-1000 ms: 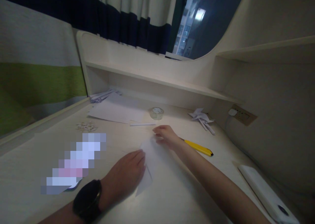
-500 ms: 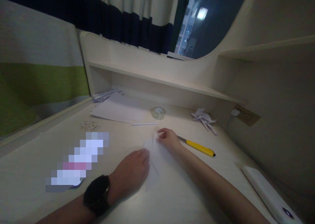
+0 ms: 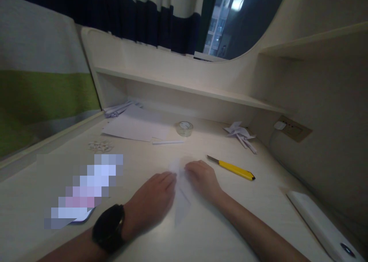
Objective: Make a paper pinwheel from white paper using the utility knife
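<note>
A small piece of white paper (image 3: 182, 206) with crease lines lies on the desk between my two hands. My left hand (image 3: 155, 196), with a black watch on its wrist, presses its closed fingers on the paper's left edge. On the other side, my right hand (image 3: 203, 179) has its fingers curled together at the paper's right edge; the fingertips are slightly blurred. A yellow utility knife (image 3: 234, 170) with its blade out lies just beyond my right hand. Behind the paper rests a thin white paper stick (image 3: 168, 142).
A roll of clear tape (image 3: 184, 129) sits farther back. Paper sheets (image 3: 132, 124) and rolled paper sticks (image 3: 120, 109) are at the back left, a paper pinwheel (image 3: 240, 133) at the back right. Small pale pieces (image 3: 100, 146) and a blurred-out phone (image 3: 82, 215) lie left; a white device (image 3: 319, 223) stands right.
My right hand has come down and toward me, its fingers now lower on the paper and curled in. My left hand stays nearly in place. The whole view has shifted slightly.
</note>
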{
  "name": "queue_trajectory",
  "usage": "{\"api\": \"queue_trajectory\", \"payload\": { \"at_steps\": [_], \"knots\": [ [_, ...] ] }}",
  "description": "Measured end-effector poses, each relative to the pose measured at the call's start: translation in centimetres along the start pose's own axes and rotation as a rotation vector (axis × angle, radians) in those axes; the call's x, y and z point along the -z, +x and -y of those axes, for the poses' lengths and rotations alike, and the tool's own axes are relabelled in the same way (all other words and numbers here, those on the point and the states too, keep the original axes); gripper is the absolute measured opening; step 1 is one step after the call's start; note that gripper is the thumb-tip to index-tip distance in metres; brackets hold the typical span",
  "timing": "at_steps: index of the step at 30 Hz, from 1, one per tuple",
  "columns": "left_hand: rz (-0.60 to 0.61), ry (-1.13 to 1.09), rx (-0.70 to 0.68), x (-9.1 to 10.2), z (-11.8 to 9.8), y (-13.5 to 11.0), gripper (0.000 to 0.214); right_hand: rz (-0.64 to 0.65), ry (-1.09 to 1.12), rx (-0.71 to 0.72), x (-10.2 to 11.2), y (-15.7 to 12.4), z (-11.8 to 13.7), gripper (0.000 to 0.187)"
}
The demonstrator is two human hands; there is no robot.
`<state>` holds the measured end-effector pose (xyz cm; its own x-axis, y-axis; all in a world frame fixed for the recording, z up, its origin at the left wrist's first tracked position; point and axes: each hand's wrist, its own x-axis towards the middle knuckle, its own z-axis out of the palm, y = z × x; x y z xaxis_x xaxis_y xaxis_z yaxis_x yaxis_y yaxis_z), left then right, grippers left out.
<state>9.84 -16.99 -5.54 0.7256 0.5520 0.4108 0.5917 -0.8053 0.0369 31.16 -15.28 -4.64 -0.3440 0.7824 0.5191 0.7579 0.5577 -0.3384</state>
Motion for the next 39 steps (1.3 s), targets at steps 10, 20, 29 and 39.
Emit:
{"api": "queue_trajectory", "payload": {
  "at_steps": [10, 20, 29, 39],
  "knots": [
    [0.001, 0.032, -0.021, 0.2, -0.1, -0.1, 0.027, 0.101, -0.259, -0.073, -0.2, -0.8, 1.9, 0.021],
    [-0.007, -0.011, -0.002, 0.1, -0.2, -0.2, 0.028, 0.162, -0.346, 0.052, -0.5, -1.2, 1.6, 0.022],
    [0.038, 0.127, 0.14, 1.2, -0.5, -0.6, 0.039, 0.174, -0.38, 0.04, -0.8, -0.9, 2.3, 0.022],
    [0.113, 0.364, 0.462, 3.0, 2.7, -3.7, 0.051, 0.168, -0.402, 0.055, -0.9, -1.2, 2.0, 0.025]
  ]
}}
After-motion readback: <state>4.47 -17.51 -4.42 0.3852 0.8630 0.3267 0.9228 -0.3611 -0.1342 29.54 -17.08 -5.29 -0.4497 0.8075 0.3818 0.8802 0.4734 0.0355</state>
